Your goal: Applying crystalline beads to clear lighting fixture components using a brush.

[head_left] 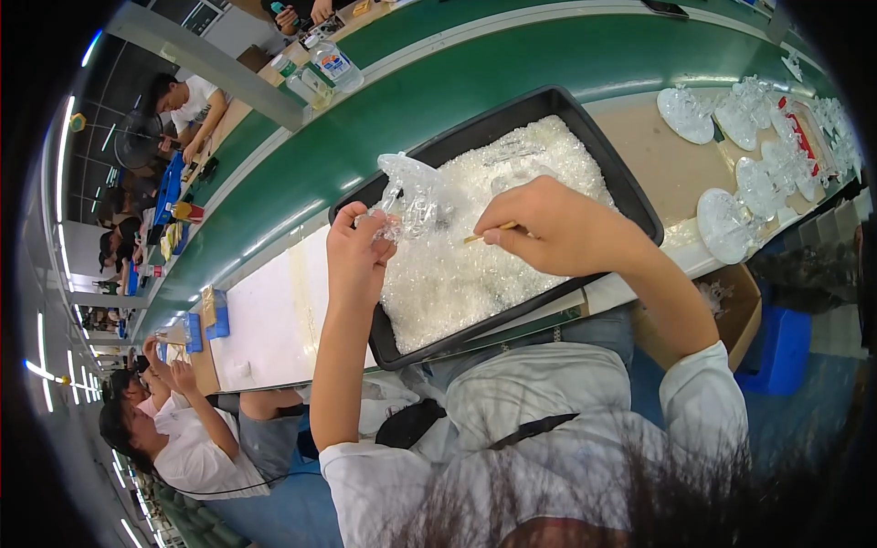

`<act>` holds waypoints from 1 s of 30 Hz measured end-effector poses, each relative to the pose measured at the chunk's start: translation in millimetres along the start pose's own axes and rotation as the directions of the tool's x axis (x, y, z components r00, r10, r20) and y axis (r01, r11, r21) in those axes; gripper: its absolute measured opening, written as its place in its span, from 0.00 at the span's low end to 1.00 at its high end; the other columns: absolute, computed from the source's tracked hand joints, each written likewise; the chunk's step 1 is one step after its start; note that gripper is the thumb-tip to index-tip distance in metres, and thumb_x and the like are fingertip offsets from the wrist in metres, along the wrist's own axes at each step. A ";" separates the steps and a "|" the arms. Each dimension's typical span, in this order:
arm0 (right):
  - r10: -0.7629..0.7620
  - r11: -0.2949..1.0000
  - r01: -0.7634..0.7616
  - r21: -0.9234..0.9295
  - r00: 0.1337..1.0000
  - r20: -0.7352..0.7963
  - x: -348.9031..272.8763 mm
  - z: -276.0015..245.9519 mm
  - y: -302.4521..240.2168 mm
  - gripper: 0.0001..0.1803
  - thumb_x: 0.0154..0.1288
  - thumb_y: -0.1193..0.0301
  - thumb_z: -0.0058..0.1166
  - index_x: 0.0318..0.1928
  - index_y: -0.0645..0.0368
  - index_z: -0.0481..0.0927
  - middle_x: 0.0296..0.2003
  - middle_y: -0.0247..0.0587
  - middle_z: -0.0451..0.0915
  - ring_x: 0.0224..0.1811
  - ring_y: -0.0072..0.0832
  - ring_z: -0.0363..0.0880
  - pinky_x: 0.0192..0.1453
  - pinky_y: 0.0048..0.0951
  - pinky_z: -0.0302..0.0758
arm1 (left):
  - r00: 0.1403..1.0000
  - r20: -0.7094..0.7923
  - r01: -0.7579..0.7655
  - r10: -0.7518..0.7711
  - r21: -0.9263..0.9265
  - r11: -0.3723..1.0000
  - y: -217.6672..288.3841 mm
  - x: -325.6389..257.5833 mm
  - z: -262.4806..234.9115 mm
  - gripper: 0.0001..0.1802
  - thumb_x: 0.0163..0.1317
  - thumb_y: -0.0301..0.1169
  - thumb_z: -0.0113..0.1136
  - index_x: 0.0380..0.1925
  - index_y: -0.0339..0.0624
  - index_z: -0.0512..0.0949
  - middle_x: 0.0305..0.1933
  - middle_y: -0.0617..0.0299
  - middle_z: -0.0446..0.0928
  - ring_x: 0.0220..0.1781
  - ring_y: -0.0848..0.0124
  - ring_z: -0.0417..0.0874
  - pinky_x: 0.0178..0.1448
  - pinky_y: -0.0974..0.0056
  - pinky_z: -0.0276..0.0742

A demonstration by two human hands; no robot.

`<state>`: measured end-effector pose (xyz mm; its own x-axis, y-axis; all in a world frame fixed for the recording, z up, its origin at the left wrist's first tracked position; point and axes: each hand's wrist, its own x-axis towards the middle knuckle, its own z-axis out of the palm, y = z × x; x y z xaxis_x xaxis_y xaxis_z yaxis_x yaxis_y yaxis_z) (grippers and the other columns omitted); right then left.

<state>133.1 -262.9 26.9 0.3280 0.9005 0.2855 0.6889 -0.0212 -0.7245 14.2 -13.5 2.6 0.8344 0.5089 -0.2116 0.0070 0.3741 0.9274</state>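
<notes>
My left hand (359, 251) grips a clear, glassy figurine (413, 194) with a round base, holding it tilted above a black tray (647, 203). Its finer shape is hard to make out. Between the fingertips of my right hand (548, 226) is a thin, light wooden stick (489, 233), its tip pointing left toward the figurine but apart from it. White sparkling granules (466, 290) fill the tray below both hands.
Several clear figurines with round bases (726, 226) stand on the board at the right. Beyond the tray runs a green belt (429, 96) with bottles (336, 66) at its far edge. A cardboard box (738, 315) and a blue bin (784, 352) sit low right. Co-workers sit at the left.
</notes>
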 end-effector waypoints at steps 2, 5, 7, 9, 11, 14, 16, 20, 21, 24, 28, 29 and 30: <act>-0.054 0.998 0.055 0.042 0.998 -0.039 -1.1 10.3 3.2 0.08 0.65 0.75 0.55 0.41 0.64 0.83 0.34 0.49 0.83 0.33 0.43 0.81 0.38 0.35 0.77 | 0.999 -0.034 -0.010 0.011 0.036 0.999 -2.5 -8.2 3.5 0.18 0.59 0.20 0.58 0.48 0.43 0.66 0.36 0.52 0.80 0.23 0.79 0.68 0.28 0.73 0.63; -0.073 0.994 0.078 0.072 0.995 -0.071 -2.1 17.2 6.6 0.08 0.65 0.75 0.54 0.41 0.64 0.83 0.34 0.48 0.83 0.33 0.43 0.81 0.38 0.36 0.76 | 0.999 0.024 -0.054 0.049 0.297 0.953 -6.4 -25.3 9.3 0.26 0.55 0.20 0.59 0.54 0.41 0.64 0.38 0.57 0.79 0.26 0.79 0.69 0.32 0.73 0.67; -0.072 0.993 0.079 0.087 0.994 -0.086 -3.4 20.4 8.7 0.08 0.65 0.75 0.54 0.41 0.64 0.83 0.34 0.48 0.83 0.33 0.43 0.81 0.38 0.36 0.76 | 0.992 0.070 -0.122 0.102 0.408 0.905 -11.6 -29.3 3.4 0.28 0.54 0.20 0.60 0.56 0.41 0.63 0.39 0.59 0.77 0.29 0.80 0.70 0.33 0.74 0.68; -0.073 0.991 0.084 0.102 0.992 -0.101 -4.6 23.9 9.8 0.08 0.65 0.75 0.54 0.41 0.64 0.82 0.35 0.47 0.83 0.33 0.42 0.81 0.37 0.36 0.76 | 0.985 0.122 -0.171 0.120 0.678 0.715 -10.5 -33.0 -4.8 0.34 0.50 0.19 0.61 0.60 0.41 0.64 0.44 0.56 0.73 0.35 0.73 0.77 0.37 0.70 0.74; -0.085 0.984 0.107 0.145 0.985 -0.151 -7.1 27.2 11.2 0.07 0.65 0.75 0.54 0.41 0.64 0.82 0.35 0.47 0.83 0.34 0.42 0.82 0.38 0.35 0.77 | 0.943 0.222 -0.303 0.247 0.880 0.367 -11.5 -36.8 -6.4 0.36 0.49 0.19 0.62 0.61 0.42 0.64 0.48 0.52 0.71 0.36 0.66 0.79 0.39 0.66 0.76; -0.084 0.984 0.108 0.140 0.983 -0.166 -8.1 30.5 15.7 0.07 0.65 0.75 0.54 0.41 0.64 0.82 0.35 0.47 0.83 0.35 0.43 0.82 0.39 0.35 0.77 | 0.883 0.325 -0.301 0.340 0.946 -0.121 -8.7 -48.0 13.1 0.37 0.49 0.24 0.66 0.62 0.42 0.67 0.54 0.42 0.67 0.39 0.50 0.81 0.45 0.56 0.79; -0.092 0.985 0.115 0.131 0.981 -0.170 -8.8 33.2 17.3 0.07 0.65 0.76 0.54 0.41 0.65 0.82 0.36 0.47 0.83 0.36 0.43 0.82 0.40 0.36 0.78 | 0.707 0.577 -0.317 0.408 0.775 -0.547 -8.2 -47.2 18.0 0.31 0.54 0.30 0.65 0.60 0.43 0.72 0.51 0.45 0.70 0.35 0.56 0.80 0.39 0.59 0.78; -0.090 0.986 0.111 0.124 0.983 -0.163 -10.5 32.3 15.8 0.07 0.65 0.76 0.54 0.41 0.65 0.82 0.36 0.47 0.83 0.37 0.43 0.82 0.41 0.36 0.78 | 0.644 0.716 -0.231 0.269 0.518 -0.824 -15.2 -34.5 11.7 0.26 0.58 0.35 0.63 0.58 0.44 0.75 0.43 0.50 0.74 0.28 0.64 0.77 0.33 0.63 0.75; -0.089 0.986 0.110 0.125 0.982 -0.165 -10.8 32.4 16.1 0.07 0.65 0.76 0.54 0.41 0.65 0.82 0.36 0.47 0.83 0.37 0.43 0.82 0.41 0.36 0.78 | 0.631 0.735 -0.209 0.248 0.470 -0.858 -13.5 -30.9 8.6 0.26 0.58 0.35 0.63 0.57 0.44 0.76 0.38 0.54 0.75 0.25 0.68 0.74 0.29 0.65 0.72; -0.080 0.987 0.100 0.125 0.985 -0.155 -13.3 32.0 19.3 0.07 0.65 0.76 0.54 0.41 0.65 0.82 0.37 0.47 0.83 0.37 0.44 0.82 0.42 0.36 0.78 | 0.655 0.727 -0.213 0.207 0.440 -0.872 -10.4 -24.5 5.7 0.24 0.58 0.33 0.62 0.56 0.41 0.76 0.31 0.59 0.74 0.20 0.74 0.71 0.24 0.69 0.69; -0.088 0.986 0.109 0.124 0.982 -0.167 -14.9 32.8 21.7 0.07 0.65 0.76 0.53 0.41 0.65 0.81 0.37 0.47 0.83 0.38 0.44 0.82 0.43 0.37 0.78 | 0.668 0.727 -0.136 0.158 0.328 -0.935 -14.9 -21.9 6.7 0.22 0.54 0.25 0.62 0.52 0.31 0.77 0.26 0.62 0.72 0.15 0.79 0.70 0.18 0.75 0.66; -0.090 0.984 0.113 0.134 0.982 -0.166 -15.4 32.9 22.4 0.07 0.65 0.76 0.53 0.40 0.65 0.81 0.37 0.47 0.83 0.38 0.44 0.82 0.43 0.37 0.79 | 0.665 0.732 -0.143 0.152 0.324 -0.935 -15.7 -20.4 8.7 0.22 0.54 0.25 0.62 0.52 0.31 0.77 0.26 0.62 0.72 0.15 0.79 0.70 0.18 0.75 0.66; -0.084 0.985 0.107 0.135 0.982 -0.171 -16.0 32.7 22.9 0.07 0.65 0.76 0.53 0.40 0.65 0.81 0.37 0.47 0.83 0.38 0.44 0.82 0.43 0.37 0.79 | 0.656 0.731 -0.107 0.189 0.338 -0.935 -16.0 -18.7 11.5 0.22 0.53 0.23 0.61 0.51 0.29 0.77 0.25 0.62 0.72 0.14 0.80 0.71 0.18 0.76 0.67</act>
<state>122.5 -263.7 -14.8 0.3748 0.8118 0.4479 0.6266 0.1343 -0.7677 4.8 -37.9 -4.7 0.9514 -0.1622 0.2619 0.0903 -0.6661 -0.7403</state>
